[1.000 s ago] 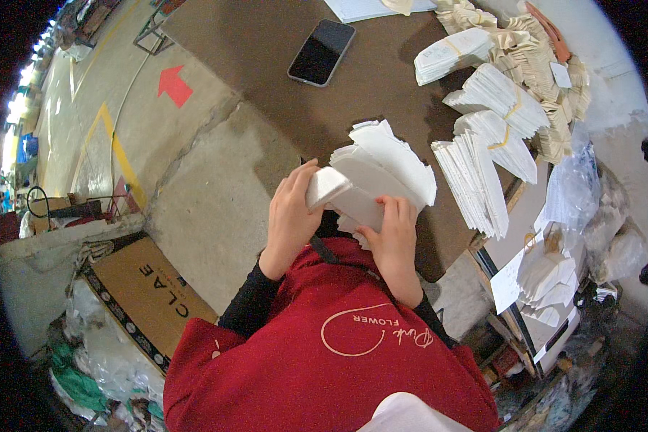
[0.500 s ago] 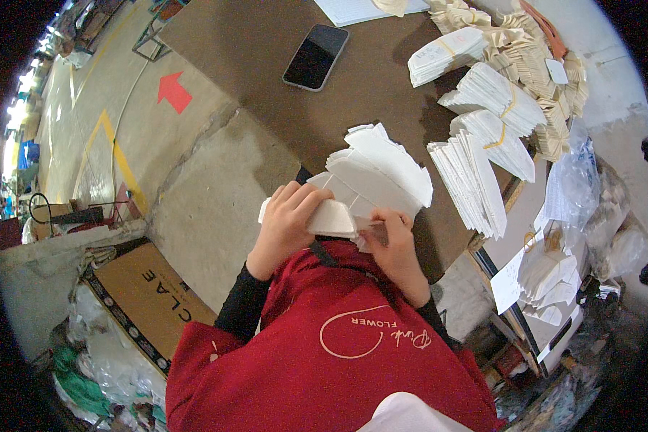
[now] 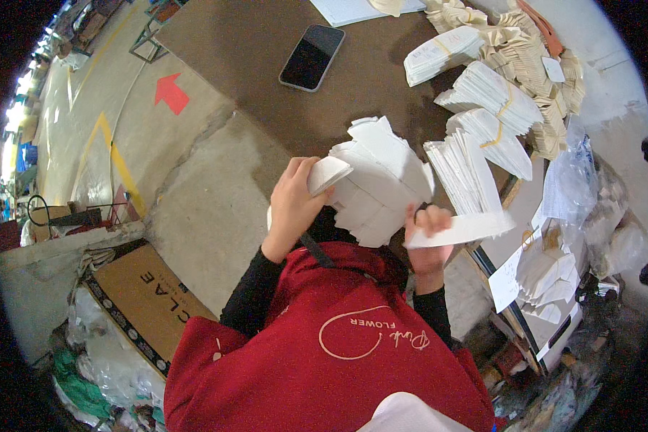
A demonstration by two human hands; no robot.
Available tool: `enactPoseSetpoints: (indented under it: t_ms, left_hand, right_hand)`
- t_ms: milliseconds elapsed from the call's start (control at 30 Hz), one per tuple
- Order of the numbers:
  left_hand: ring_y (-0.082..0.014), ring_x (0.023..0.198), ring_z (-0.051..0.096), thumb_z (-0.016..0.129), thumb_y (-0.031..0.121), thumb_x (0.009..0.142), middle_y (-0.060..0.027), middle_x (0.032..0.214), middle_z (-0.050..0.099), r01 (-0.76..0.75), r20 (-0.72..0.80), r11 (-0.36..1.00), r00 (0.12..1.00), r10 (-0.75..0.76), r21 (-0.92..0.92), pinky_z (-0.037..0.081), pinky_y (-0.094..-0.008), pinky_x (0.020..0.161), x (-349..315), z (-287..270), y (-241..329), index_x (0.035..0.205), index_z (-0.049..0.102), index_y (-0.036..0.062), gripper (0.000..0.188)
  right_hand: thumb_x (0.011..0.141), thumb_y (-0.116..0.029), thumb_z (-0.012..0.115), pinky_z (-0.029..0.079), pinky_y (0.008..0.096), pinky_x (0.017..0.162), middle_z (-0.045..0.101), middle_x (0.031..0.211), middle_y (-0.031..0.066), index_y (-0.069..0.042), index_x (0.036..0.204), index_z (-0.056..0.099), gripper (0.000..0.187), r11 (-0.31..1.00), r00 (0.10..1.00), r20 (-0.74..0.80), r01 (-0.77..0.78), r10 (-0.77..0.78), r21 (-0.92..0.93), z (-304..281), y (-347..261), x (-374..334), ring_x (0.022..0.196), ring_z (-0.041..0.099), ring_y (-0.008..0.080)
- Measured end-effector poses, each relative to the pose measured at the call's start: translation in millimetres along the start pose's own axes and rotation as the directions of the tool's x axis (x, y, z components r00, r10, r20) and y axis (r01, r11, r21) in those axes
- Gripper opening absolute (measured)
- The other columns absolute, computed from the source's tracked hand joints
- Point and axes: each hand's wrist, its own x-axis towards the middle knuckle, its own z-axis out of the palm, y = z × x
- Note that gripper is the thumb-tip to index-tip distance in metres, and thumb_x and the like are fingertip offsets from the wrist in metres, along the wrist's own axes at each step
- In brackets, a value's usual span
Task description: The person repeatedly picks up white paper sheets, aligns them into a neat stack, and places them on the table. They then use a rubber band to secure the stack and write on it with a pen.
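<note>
My left hand [image 3: 293,205] is closed around a stack of white, thin curved cut pieces [image 3: 329,173], whose material I cannot make out for sure. Between the fingers of my right hand [image 3: 430,258] is a single white curved piece [image 3: 471,229], stretching out to the right and slightly blurred. A loose heap of similar white pieces [image 3: 381,187] lies between my hands, at the table's near edge. Just beyond the right hand stands a fanned bundle of white pieces [image 3: 464,173].
On the brown table [image 3: 266,57] lie a dark phone [image 3: 312,57], banded white bundles [image 3: 486,93] and many beige pieces [image 3: 533,65]. Plastic bags [image 3: 579,180] hang at the right. A cardboard box [image 3: 151,295] stands lower left, beside the concrete floor [image 3: 201,187].
My hands have moved apart. The right hand has drawn one white piece away to the right, while the left has tilted its stack upward.
</note>
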Motion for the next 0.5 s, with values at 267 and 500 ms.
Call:
enactPoseSetpoints:
  t_ms: [267, 500]
  left_hand:
    - [-0.0264, 0.102, 0.062, 0.070, 0.010, 0.082, -0.0156, 0.110, 0.063, 0.113, -0.154, 0.859, 0.964, -0.217, -0.500, 0.048, -0.0355, 0.087, -4, 6, -9, 0.117, 0.055, 0.0015, 0.039]
    - [-0.0386, 0.104, 0.063, 0.064, 0.011, 0.084, -0.0225, 0.107, 0.066, 0.107, 0.020, 0.947, 0.994, -0.106, -0.302, 0.048, -0.0393, 0.088, 11, -4, 3, 0.124, 0.054, 0.0046, 0.042]
  right_hand:
    - [0.092, -0.004, 0.058, 0.047, 0.0315, 0.087, 0.064, 0.113, 0.0076, -0.002, 0.129, 0.057, 0.038, 0.396, 0.965, -0.256, -0.212, -0.062, -0.893, 28, -8, 22, 0.094, 0.059, 0.0139]
    - [0.087, -0.006, 0.063, 0.049, 0.0355, 0.081, 0.065, 0.099, 0.0173, -0.002, 0.123, 0.062, 0.037, -0.338, 0.998, -0.054, -0.059, -0.025, -0.939, 33, 24, 44, 0.087, 0.063, 0.0293]
